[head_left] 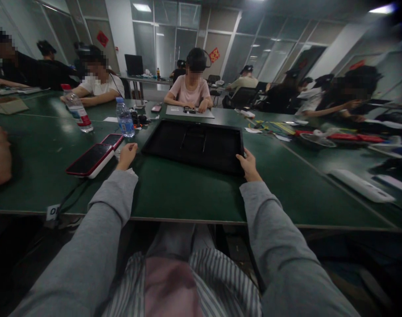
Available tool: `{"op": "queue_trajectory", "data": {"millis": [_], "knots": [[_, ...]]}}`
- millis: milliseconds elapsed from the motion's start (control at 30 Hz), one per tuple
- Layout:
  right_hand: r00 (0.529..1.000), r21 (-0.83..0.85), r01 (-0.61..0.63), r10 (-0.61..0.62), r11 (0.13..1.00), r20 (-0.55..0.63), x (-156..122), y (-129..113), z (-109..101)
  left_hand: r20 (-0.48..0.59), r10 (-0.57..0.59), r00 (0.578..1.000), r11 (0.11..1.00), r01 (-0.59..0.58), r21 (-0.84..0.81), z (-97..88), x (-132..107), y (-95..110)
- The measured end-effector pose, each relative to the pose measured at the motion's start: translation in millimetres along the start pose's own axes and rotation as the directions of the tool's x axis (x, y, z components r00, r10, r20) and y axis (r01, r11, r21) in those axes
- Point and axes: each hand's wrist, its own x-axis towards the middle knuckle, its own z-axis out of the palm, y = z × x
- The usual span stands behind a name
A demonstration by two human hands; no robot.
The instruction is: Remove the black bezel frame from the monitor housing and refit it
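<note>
A flat black tray [194, 147] lies on the green table [174, 189] in front of me, with thin dark items inside that I cannot make out. My right hand [249, 165] grips the tray's near right corner, fingers curled over its rim. My left hand [126, 155] rests on the table just left of the tray's near left corner, fingers loosely curled; whether it touches the tray is unclear. Both arms wear grey sleeves.
Two red-edged phones [95, 157] lie left of my left hand. Two water bottles [125, 118] stand behind them. People sit around the table; one opposite works over a grey mat [189, 112]. A white power strip [362, 186] and clutter lie at right.
</note>
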Motion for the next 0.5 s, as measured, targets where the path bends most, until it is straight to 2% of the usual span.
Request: {"op": "queue_trajectory", "data": {"millis": [67,133,267,367,433,500], "knots": [[0.992,-0.046,-0.003,-0.003,0.999,-0.127,3.8,-1.1,-7.4,0.019,-0.008,1.0,1.0,0.008,-0.007,0.4,0.4,0.5],[0.963,-0.107,-0.016,-0.014,0.994,-0.271,7.0,-1.7,-15.5,0.032,-0.013,0.999,1.0,0.013,-0.013,-0.2,-0.2,1.9],[0.834,-0.184,-0.184,0.054,0.966,-0.55,8.2,-1.4,-33.5,0.059,0.001,0.998,1.0,0.001,-0.024,-1.5,-1.6,3.3],[0.753,-0.172,-0.276,0.102,0.946,-0.65,7.6,0.4,-50.1,0.063,0.007,0.998,0.999,-0.004,-0.047,-1.1,-1.4,2.7],[0.725,-0.154,-0.283,0.106,0.947,-0.681,7.2,1.6,-62.4,0.06,0.004,0.998,0.999,-0.001,-0.054,-0.7,-1.4,2.7],[0.675,-0.11,-0.297,0.127,0.948,-0.727,4.5,1.5,-74.7,0.061,0.006,0.998,0.999,-0.003,-0.05,-0.8,-2.1,3.7]]}}
